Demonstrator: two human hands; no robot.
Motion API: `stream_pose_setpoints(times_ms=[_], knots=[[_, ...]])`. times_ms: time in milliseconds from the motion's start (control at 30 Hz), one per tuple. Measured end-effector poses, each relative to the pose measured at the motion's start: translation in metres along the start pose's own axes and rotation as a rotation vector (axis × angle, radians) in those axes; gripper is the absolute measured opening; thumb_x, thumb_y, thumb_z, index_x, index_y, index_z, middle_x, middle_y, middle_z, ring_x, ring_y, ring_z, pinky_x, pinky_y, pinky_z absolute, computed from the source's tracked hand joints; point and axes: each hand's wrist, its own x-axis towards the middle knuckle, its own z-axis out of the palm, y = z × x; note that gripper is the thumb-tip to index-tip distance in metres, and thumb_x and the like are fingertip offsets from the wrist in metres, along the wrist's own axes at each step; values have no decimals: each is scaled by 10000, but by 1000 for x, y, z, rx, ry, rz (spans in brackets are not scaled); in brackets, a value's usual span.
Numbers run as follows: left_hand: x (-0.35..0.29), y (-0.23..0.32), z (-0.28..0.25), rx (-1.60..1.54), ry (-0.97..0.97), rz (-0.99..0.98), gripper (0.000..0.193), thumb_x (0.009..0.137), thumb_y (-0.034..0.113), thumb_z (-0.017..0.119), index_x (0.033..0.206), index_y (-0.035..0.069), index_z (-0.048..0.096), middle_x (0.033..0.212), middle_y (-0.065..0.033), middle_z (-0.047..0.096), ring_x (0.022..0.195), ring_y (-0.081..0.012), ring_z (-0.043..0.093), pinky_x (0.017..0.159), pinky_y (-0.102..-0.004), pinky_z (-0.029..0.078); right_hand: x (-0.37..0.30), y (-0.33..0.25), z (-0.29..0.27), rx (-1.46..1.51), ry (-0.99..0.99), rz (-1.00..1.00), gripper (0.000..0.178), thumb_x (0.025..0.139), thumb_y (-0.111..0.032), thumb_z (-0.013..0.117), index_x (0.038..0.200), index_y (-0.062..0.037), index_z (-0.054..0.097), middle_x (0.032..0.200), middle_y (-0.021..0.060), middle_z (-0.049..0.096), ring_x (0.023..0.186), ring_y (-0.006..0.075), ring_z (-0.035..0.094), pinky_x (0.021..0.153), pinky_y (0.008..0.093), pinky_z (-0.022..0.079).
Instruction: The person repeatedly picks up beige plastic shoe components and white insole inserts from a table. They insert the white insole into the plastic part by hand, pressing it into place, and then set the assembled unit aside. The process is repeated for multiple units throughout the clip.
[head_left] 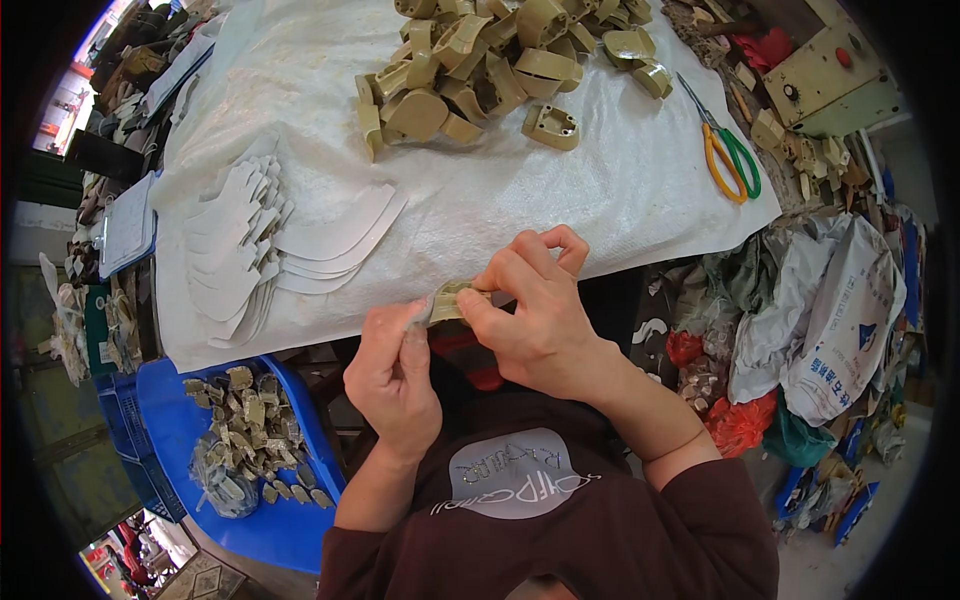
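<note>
Just off the near edge of the table, both hands hold one small tan piece that looks like a shoe heel (449,302). The fingers of my left hand (393,365) pinch its left end, where a greyish edge shows by the fingertips. My right hand (535,310) grips the right side, its thumb pressed on the piece; much of it is hidden by the fingers. On the table left of the hands lie fanned stacks of thin white curved cutouts (232,240). A heap of similar tan heels (480,60) sits at the far side, with a single heel (551,127) nearer me.
White sheeting covers the table (480,200). Scissors (728,150) with yellow and green handles lie at its right edge. A blue chair (240,525) at left bears many tan pieces (250,420) and a plastic bag. White sacks (835,320) and a red bag (742,425) crowd the right.
</note>
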Motion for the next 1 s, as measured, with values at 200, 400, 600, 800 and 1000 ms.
stream_pose_setpoints(times_ms=[200,400,600,800,1000], knots=[[5,-1,7,171,13,284,197,863,-34,575,1046,-45,646,924,-140,626,798,-234,588,736,-297,473,1,5,3,67,66,29,299,629,-84,681,901,-140,569,800,31,463,789,217,468,759,429,242],[10,-17,3,-264,-71,66,197,844,77,685,1023,-2,662,940,-75,584,855,-151,547,712,-239,447,-6,13,8,465,66,117,291,681,-44,694,940,-108,579,814,39,483,791,220,474,793,403,271],[22,-12,6,-92,-154,263,104,800,20,684,889,6,632,719,-55,553,663,-177,501,589,-256,412,-8,19,1,684,-28,137,271,698,-38,690,939,-89,578,814,45,480,816,235,471,803,365,297],[10,-18,13,-166,-64,285,129,798,75,707,808,18,592,631,-40,499,571,-171,456,510,-283,367,-1,9,-13,483,-265,19,285,677,-50,705,933,-96,590,804,31,475,819,225,465,813,385,292],[13,-8,6,-31,2,390,174,680,40,775,794,56,644,696,-23,517,686,-203,486,633,-304,399,-3,14,-2,470,9,-65,322,656,-67,729,956,-107,617,878,7,529,880,200,475,789,386,316]])
